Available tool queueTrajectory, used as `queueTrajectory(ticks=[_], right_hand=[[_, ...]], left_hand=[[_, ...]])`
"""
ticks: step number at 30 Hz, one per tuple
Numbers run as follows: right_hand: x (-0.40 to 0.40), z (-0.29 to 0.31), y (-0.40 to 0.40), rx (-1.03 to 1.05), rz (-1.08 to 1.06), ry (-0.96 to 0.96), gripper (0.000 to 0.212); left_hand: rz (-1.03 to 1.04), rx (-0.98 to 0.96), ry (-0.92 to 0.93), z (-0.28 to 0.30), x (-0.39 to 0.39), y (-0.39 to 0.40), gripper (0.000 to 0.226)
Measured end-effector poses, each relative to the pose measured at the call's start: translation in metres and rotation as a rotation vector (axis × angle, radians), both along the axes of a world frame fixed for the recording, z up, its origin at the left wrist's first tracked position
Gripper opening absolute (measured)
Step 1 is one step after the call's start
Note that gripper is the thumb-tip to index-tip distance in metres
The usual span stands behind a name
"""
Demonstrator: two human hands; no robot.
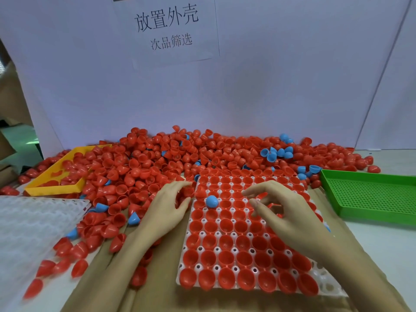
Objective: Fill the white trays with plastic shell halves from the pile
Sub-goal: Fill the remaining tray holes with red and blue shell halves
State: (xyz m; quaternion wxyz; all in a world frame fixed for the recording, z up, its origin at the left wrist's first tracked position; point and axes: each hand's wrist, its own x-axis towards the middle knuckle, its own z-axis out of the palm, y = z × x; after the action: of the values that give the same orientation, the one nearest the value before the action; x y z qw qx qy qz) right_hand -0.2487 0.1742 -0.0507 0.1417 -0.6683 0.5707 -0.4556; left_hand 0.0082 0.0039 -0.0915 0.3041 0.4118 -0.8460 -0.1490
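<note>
A white tray (pixel 325 280) lies in front of me, nearly all its cups holding red shell halves, open side up. One blue shell half (pixel 212 201) sits dome up on the tray's upper left part. The pile of red and a few blue shell halves (pixel 157 163) spreads behind and to the left of the tray. My left hand (pixel 167 208) is at the tray's left edge, fingers and thumb curled round red shell halves (pixel 188 192). My right hand (pixel 283 210) hovers over the middle of the tray with fingers spread and loosely bent, holding nothing I can see.
A second white tray (pixel 33 224) with bare cups lies at the left. A yellow tray (pixel 54 188) sits half buried in the pile at the back left. A green perforated tray (pixel 371 194) stands at the right. A white board with a printed sign (pixel 166 25) walls the back.
</note>
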Motion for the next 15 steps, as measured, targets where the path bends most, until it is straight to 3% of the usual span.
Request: queueTrajectory(ticks=[5,15], right_hand=[[0.000,-0.001,-0.001,-0.008,-0.009,0.014,0.020],[0.002,0.000,-0.001,0.020,0.029,-0.048,0.034]], left_hand=[[0.049,-0.087,-0.037,0.002,-0.006,-0.004,0.024],[-0.129,-0.257,0.309,0.027,-0.015,0.044,0.031]])
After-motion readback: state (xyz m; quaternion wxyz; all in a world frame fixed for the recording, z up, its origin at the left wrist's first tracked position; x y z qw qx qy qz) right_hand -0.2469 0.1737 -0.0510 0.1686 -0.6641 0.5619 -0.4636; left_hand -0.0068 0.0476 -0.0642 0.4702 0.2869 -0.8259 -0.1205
